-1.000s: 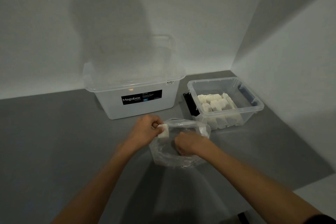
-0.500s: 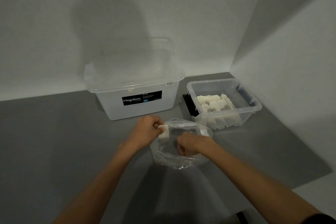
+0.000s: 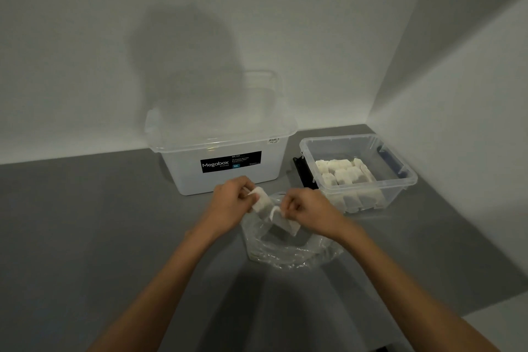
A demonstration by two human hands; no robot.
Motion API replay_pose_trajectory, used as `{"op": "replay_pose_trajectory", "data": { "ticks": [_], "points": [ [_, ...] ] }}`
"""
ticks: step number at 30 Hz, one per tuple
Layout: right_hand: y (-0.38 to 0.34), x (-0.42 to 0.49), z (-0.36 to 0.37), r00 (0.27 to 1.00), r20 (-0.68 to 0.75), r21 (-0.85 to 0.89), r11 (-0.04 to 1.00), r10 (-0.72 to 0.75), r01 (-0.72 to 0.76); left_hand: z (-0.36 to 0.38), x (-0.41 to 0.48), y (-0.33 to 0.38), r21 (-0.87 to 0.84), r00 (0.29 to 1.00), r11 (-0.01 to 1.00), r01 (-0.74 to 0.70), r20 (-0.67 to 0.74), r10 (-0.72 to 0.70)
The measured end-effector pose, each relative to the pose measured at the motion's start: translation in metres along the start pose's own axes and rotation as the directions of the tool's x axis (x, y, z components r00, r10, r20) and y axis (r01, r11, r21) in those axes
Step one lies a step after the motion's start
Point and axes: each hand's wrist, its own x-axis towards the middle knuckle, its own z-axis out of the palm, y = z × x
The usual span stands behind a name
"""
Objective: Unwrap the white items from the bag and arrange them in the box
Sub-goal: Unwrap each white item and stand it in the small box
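A crumpled clear plastic bag (image 3: 294,251) lies on the grey floor in front of me. Above its mouth my left hand (image 3: 231,203) pinches a white item (image 3: 261,203) by its top. Close beside it, my right hand (image 3: 307,210) pinches a second white item (image 3: 285,223), which hangs over the bag. To the right stands a small clear box (image 3: 400,180) with several white items (image 3: 343,173) packed in rows at its front.
A large translucent Megabox tub (image 3: 223,151) with its lid on stands behind the bag, against the white wall. Walls meet in a corner just behind the small box. A black clip (image 3: 303,171) sits at the small box's left side.
My right hand has come up out of the bag, now pinching a second white item next to the one in my left hand.
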Motion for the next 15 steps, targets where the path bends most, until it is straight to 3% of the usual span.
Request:
{"op": "replay_pose_trajectory", "data": {
  "ticks": [3, 7, 12, 15],
  "points": [
    [-0.010, -0.011, -0.011, 0.984, -0.154, 0.323, 0.946, 0.088, -0.034, -0.012, -0.002, 0.006, -0.032, 0.998, 0.999, -0.023, -0.052, 0.021],
    [-0.020, -0.020, -0.020, 0.976, -0.156, 0.661, 0.751, 0.150, -0.010, -0.022, -0.002, 0.019, -0.037, 0.997, 0.996, -0.080, 0.001, 0.080],
    [-0.034, -0.024, -0.031, 0.965, -0.229, 0.755, 0.649, 0.131, 0.091, -0.022, -0.005, 0.042, -0.103, 0.974, 0.982, -0.160, 0.144, 0.174],
    [-0.039, -0.024, -0.038, 0.951, -0.294, 0.709, 0.689, 0.092, 0.152, -0.019, -0.003, 0.051, -0.127, 0.965, 0.969, -0.211, 0.130, 0.227]
  ]
}}
